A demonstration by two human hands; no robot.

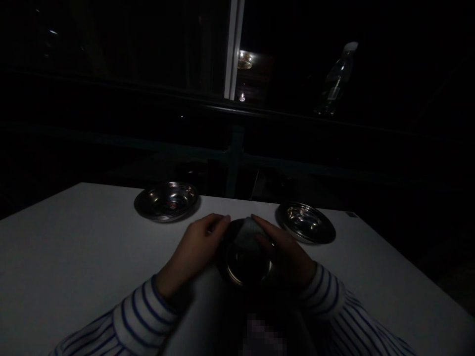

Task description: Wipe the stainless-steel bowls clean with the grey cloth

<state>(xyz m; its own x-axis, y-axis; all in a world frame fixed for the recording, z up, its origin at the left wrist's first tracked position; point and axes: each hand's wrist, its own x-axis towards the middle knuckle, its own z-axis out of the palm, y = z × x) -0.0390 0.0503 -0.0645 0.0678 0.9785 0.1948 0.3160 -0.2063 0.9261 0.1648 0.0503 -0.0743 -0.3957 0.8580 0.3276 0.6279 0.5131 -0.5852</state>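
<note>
The left hand (198,242) was curled around the left side of a shiny bowl (245,264), holding it by the edge. The right hand (291,249) was bent over the other side and held what looked like a grey cloth (248,233) against the far edge. So the bowl was right between the two hands. It was too dark to tell if it touched the white table (55,257). It seemed to be in the middle of a wipe. Sliding the cloth along the edge would call for a steady left hand and a soft push from the right. Farther out, the left bowl (166,201) and the right bowl (306,223) sat on the table. Past them was a bottle (336,81).
</note>
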